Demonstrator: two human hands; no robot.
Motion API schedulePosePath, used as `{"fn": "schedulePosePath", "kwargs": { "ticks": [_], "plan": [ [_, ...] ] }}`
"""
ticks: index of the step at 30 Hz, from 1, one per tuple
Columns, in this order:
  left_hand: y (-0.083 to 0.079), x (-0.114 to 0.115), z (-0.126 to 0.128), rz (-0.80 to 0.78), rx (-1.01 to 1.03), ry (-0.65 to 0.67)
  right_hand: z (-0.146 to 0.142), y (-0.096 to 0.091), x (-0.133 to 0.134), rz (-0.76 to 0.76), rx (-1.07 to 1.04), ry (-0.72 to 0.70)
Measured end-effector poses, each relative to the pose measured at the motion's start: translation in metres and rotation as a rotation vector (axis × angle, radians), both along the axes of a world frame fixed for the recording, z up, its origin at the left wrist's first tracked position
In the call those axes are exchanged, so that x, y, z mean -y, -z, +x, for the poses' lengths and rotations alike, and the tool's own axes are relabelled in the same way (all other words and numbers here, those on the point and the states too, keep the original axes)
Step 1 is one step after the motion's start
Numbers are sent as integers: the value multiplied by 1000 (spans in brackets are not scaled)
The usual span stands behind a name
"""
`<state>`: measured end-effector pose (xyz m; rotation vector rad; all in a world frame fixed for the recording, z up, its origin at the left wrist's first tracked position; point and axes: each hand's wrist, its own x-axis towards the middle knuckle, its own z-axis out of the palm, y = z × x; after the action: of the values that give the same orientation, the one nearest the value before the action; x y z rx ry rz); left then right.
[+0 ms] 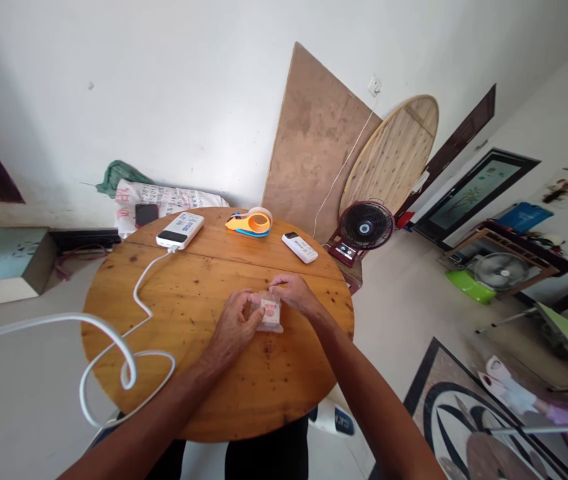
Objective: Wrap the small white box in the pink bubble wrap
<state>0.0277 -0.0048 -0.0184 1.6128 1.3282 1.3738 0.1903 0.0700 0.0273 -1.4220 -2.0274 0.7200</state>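
Note:
A small clear plastic packet [271, 316] with a red-and-white label lies on the round wooden table [214, 373]. My left hand [235, 325] pinches the packet's left edge with thumb and fingers bent. Over the packet's top right corner my right hand [292, 291] is curled, its fingertips pressed on the plastic. Both forearms reach in from the bottom of the view.
A white power bank [181, 230] with a looping white cable [129, 347], an orange tape dispenser [251, 222] and a white remote [301, 247] lie at the table's far side. A black fan [367, 227], leaning wooden boards [314, 133] and a printed sack [164, 200] stand behind.

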Motion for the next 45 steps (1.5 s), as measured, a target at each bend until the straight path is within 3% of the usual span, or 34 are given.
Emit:
{"fn": "schedulePosePath", "kwargs": {
  "ticks": [5, 12, 17, 23, 29, 34, 41, 45],
  "plan": [
    [-1, -4, 2, 13, -65, 32, -1, -11, 4, 55, 34, -60],
    [5, -9, 2, 12, -62, 17, -11, -26, 37, 185, 189, -86],
    [6, -10, 3, 19, -10, 21, -8, -20, 68, 367, 382, -82],
    [8, -10, -2, -80, 160, 148, -9, -18, 94, 511, 618, -117],
    [8, -9, -4, -67, 157, 155, -18, 6, 102, 640, 658, -52],
    [5, -7, -3, -60, 59, 138, -2, 8, 106, 590, 504, 59],
    [9, -10, 1, -50, 41, 106, -2, 0, 98, 453, 555, -37],
    [11, -11, 2, -49, 33, 94, 1, -3, 90, 378, 443, -56]
  ]
}}
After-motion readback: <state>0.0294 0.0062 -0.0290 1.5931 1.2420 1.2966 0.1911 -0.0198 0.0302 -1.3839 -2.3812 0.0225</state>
